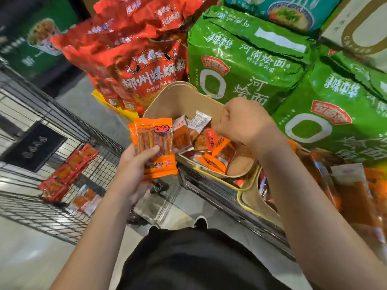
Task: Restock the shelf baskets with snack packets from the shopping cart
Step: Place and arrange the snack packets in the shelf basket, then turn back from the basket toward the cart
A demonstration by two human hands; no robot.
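Packets, a small stack of orange ones, sit in your left hand: thumb pressed across the front of the top one, fingers curled behind, stack held upright just left of the basket rim. Top packet is clear-fronted, showing reddish sticks inside.

Your right hand is over the basket, fingers curled down into a loose fist, knuckles up. Fingertips are hidden and blurred; you cannot tell whether they pinch anything. An orange packet lies right under them, touching or nearly so.

Basket is tan, with rounded corners, and sits on the shelf edge. Inside it is a loose pile of small orange and white packets, some face up, some tilted. A second basket with a yellow rim is just right of it, partly under your right forearm, with more orange packets.

Behind the baskets, big green noodle bags stand on the right and red bags on the left, with a teal bag above.

Left of you is the wire cart, holding red packets and a few orange-white ones on its mesh floor. Below you see your dark shirt and one shoe on the pale floor.
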